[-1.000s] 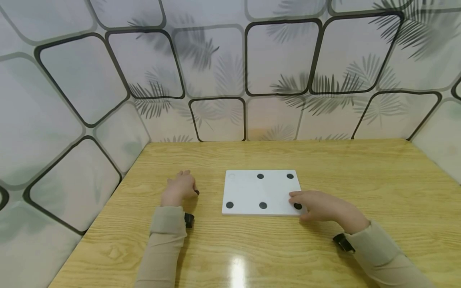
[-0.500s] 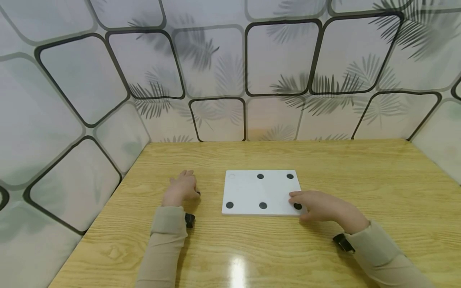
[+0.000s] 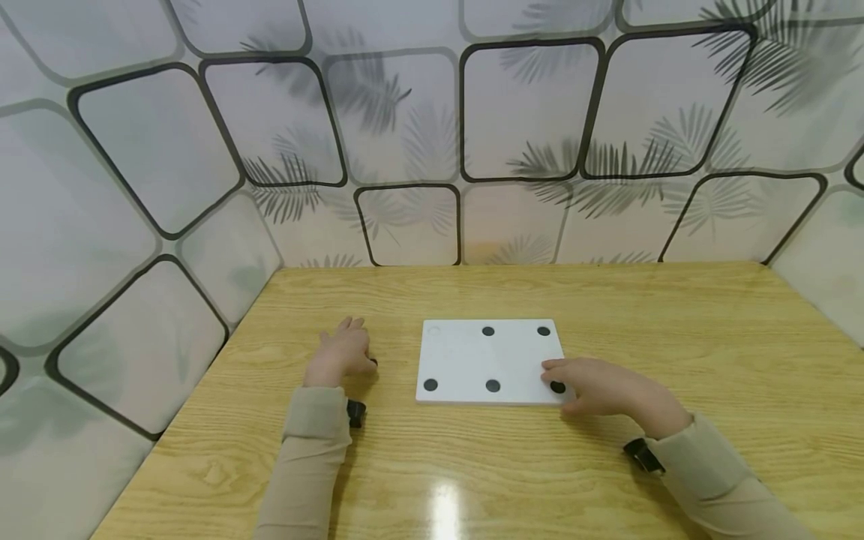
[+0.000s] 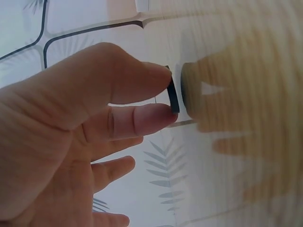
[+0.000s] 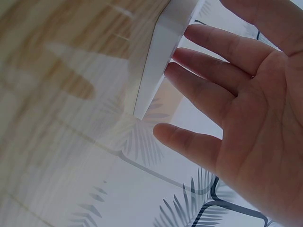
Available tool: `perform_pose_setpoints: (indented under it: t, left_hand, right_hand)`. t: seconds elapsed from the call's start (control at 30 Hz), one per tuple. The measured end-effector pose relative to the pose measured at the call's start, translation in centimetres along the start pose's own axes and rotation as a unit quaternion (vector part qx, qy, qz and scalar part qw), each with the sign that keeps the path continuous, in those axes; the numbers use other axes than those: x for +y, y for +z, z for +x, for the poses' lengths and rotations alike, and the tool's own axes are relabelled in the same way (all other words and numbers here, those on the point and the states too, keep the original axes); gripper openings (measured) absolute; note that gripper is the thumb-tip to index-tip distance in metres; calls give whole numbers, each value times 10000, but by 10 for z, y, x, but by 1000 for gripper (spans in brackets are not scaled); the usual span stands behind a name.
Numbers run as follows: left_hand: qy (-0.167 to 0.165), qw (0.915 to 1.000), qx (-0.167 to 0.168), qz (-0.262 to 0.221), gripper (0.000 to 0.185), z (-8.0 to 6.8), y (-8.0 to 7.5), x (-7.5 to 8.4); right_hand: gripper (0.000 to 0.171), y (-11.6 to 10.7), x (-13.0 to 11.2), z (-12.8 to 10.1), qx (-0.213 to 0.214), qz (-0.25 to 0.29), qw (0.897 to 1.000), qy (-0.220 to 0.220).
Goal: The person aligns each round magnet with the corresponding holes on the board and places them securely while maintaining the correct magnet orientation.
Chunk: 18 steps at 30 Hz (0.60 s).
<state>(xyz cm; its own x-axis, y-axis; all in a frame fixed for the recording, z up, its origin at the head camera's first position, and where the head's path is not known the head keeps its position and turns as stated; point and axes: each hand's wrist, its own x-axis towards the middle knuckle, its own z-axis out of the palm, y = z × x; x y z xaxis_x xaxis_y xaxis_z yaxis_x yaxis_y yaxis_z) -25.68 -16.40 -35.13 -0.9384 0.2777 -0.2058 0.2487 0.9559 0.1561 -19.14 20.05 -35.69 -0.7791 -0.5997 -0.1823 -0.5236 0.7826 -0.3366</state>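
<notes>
Between thumb and index finger, my left hand [image 3: 340, 354] pinches a thin black disc [image 4: 173, 91], held edge-on just above the wooden table, where its reflection shows. Only a small edge of this disc shows in the head view. To its right lies a white rectangular board [image 3: 462, 358] with several black discs, such as one [image 3: 493, 385] at the front middle. The back-left corner has a faint pale circle [image 3: 435, 330]. My right hand [image 3: 597, 386] rests at the board's front-right corner, fingers extended, with fingertips [image 5: 177, 71] right at its edge. It partly covers the disc [image 3: 557, 387] there.
The glossy wooden table [image 3: 405, 472] carries the board near its middle. Behind and to the left rises a patterned wall [image 3: 526, 112] with dark rounded outlines and grey leaves. A black strap [image 3: 644, 455] sits at the right wrist, another [image 3: 355, 413] at the left.
My left hand has shifted slightly right with the black disc in its pinch. The right hand and the board stay where they were.
</notes>
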Motion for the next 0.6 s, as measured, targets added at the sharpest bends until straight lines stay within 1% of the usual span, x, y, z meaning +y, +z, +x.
perform_pose_setpoints:
  t: [0.27,0.6]
  left_hand:
    - [32,10000,16,43,22,2,0,-1]
    - [63,9999,61,75,21,2,-1,-1]
  right_hand:
    - [44,-1,-1,0,-45,50,9999,93]
    - [43,-1,-2,0,-61,86,9999,64]
